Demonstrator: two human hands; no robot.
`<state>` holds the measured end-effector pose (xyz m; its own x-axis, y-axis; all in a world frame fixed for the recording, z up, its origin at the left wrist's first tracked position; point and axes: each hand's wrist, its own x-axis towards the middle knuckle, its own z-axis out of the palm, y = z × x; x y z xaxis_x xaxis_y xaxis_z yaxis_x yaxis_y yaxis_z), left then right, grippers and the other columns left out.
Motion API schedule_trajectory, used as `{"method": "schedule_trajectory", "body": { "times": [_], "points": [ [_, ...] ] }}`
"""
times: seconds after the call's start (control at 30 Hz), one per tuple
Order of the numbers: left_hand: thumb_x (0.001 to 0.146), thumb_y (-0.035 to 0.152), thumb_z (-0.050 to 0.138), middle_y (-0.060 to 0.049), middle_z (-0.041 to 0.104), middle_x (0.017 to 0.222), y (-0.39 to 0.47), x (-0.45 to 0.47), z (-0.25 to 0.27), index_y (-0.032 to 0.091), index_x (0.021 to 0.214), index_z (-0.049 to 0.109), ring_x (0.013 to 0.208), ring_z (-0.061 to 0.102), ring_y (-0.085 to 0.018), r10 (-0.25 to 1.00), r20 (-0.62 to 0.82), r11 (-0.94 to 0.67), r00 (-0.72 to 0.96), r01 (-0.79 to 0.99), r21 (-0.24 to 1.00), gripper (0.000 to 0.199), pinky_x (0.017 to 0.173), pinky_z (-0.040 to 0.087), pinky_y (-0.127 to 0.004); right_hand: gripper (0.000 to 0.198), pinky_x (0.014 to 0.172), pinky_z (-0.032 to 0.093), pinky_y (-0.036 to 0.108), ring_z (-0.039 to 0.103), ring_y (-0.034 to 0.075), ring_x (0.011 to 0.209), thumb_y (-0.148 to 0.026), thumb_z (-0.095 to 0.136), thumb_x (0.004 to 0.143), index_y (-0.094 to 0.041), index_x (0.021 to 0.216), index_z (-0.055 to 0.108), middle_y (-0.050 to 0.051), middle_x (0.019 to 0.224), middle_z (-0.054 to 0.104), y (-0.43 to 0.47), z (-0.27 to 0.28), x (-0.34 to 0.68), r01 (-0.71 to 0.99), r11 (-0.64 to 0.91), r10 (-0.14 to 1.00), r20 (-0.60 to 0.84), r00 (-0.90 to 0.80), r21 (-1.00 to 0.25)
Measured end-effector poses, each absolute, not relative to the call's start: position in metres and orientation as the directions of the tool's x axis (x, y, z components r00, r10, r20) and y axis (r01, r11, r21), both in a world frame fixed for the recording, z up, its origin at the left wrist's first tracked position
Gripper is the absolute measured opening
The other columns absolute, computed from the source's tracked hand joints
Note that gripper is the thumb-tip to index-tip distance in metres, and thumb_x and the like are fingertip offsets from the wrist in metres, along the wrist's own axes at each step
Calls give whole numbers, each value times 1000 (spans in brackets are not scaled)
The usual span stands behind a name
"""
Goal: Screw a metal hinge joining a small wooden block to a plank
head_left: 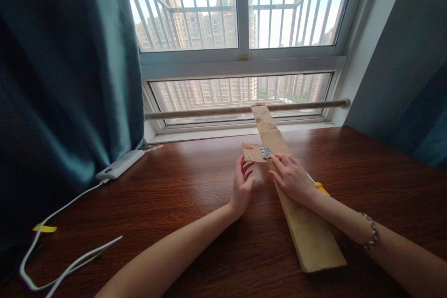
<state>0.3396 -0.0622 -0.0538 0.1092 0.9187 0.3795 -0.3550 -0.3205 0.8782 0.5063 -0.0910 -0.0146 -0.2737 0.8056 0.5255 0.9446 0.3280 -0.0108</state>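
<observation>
A long pale wooden board (pixel 314 233) lies on the dark wooden table, its far end reaching toward the window. A metal hinge (pixel 265 152) with screw holes sits at the board's left edge, joining it to a short wooden piece (pixel 252 152) that sticks out to the left. My left hand (pixel 242 186) is beside the short piece, thumb and curved fingers apart, fingertips close to its near edge; whether they touch it I cannot tell. Lying flat across the board, my right hand (pixel 292 178) has its fingertips next to the hinge. A yellow-handled screwdriver (pixel 321 188) is partly hidden behind my right hand.
At the left of the table (pixel 195 251) lies a white power strip (pixel 120 165) with a white cable (pixel 64 205) looping toward me. A blue curtain (pixel 70 79) hangs at the left. A metal rail (pixel 202 112) crosses before the barred window, near the board's far end.
</observation>
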Motion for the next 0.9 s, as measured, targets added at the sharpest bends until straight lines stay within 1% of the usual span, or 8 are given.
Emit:
{"method": "schedule_trajectory", "body": {
  "times": [0.17, 0.33, 0.47, 0.57, 0.67, 0.77, 0.83, 0.9],
  "points": [
    [68, 6, 50, -8, 42, 128, -60, 340, -52, 23, 128, 31, 118, 43, -22, 863, 472, -395, 180, -343, 852, 66, 102, 32, -39, 43, 88, 37, 38, 44, 25, 104, -36, 41, 88, -25, 130, 42, 9, 118, 50, -92, -15, 506, 952, 305, 817, 518, -254, -15],
    [69, 7, 50, -7, 34, 136, -60, 345, -50, 26, 129, 31, 116, 46, -22, 850, 483, -381, 211, -389, 839, 65, 102, 34, -40, 44, 88, 37, 40, 41, 26, 106, -39, 40, 88, -29, 131, 40, 8, 119, 47, -90, -18, 506, 956, 291, 828, 508, -236, -31],
    [70, 7, 50, -7, 39, 133, -61, 348, -47, 24, 129, 30, 115, 47, -20, 849, 489, -399, 201, -362, 842, 64, 103, 34, -38, 44, 89, 37, 41, 41, 26, 107, -40, 40, 88, -30, 131, 41, 8, 119, 47, -87, -20, 508, 953, 298, 833, 503, -230, -59],
    [74, 8, 48, -8, 42, 130, -60, 351, -47, 23, 130, 30, 115, 47, -20, 840, 508, -445, 193, -293, 846, 61, 103, 34, -38, 44, 89, 38, 41, 41, 26, 108, -40, 41, 87, -30, 130, 41, 8, 119, 46, -87, -19, 510, 946, 312, 835, 500, -229, -87],
    [77, 9, 46, -9, 41, 132, -61, 354, -46, 23, 131, 29, 116, 46, -20, 803, 557, -525, 213, -192, 829, 59, 102, 35, -39, 45, 88, 39, 41, 42, 26, 108, -40, 44, 86, -29, 130, 42, 8, 118, 48, -86, -18, 512, 932, 340, 830, 506, -234, -128],
    [78, 8, 45, -9, 37, 136, -64, 357, -45, 24, 133, 27, 120, 42, -21, 743, 616, -611, 261, -111, 784, 60, 103, 34, -40, 47, 89, 39, 42, 43, 27, 108, -39, 49, 84, -27, 129, 43, 9, 117, 50, -83, -21, 515, 904, 385, 816, 525, -241, -183],
    [77, 6, 44, -9, 34, 138, -67, 358, -46, 24, 134, 27, 124, 37, -22, 699, 648, -664, 301, -63, 745, 62, 104, 31, -42, 48, 90, 40, 43, 45, 26, 108, -35, 50, 83, -24, 129, 41, 9, 117, 51, -81, -23, 518, 868, 427, 797, 559, -228, -255],
    [76, 5, 44, -9, 30, 140, -70, 359, -47, 23, 135, 26, 129, 30, -23, 663, 670, -705, 335, -23, 709, 64, 107, 27, -44, 48, 90, 41, 42, 46, 24, 109, -28, 48, 84, -22, 130, 36, 9, 120, 51, -81, -22, 520, 803, 485, 755, 630, -184, -346]
  ]
}}
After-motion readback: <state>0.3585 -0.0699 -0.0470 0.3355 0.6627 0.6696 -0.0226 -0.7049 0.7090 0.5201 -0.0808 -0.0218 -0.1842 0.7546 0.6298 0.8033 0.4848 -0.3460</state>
